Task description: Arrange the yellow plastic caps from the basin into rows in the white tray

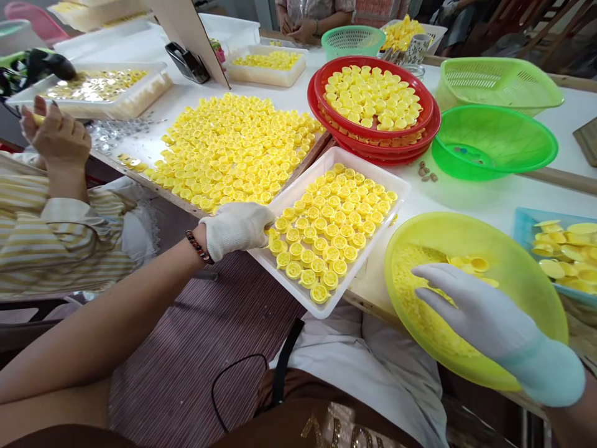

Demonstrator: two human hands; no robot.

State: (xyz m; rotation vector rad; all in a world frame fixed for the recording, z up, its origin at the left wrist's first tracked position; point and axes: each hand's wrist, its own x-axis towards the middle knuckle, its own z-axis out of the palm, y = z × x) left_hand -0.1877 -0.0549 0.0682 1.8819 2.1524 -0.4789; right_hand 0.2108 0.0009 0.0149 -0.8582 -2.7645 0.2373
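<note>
A white tray (351, 285) with several small round yellow plastic pieces (319, 294) in loose rows juts past the table's near edge. My left hand (240, 229), in a white knitted glove, is closed on the tray's left rim; its fingertips are partly hidden there. To the right stands a wide yellow bowl (543, 311) with small yellow bits and a few yellow cup-shaped parts (476, 264) inside. Over this bowl reaches my right hand (480, 311), also gloved in white, its fingers stretched out and nothing visible in them.
A big heap of yellow pieces (233, 146) covers the table on the left. Behind the tray are stacked red trays (429, 134), a green bowl (494, 134) and a light-green basket (501, 81). A blue tray (525, 227) is at right. Co-worker's hand (63, 137) at left.
</note>
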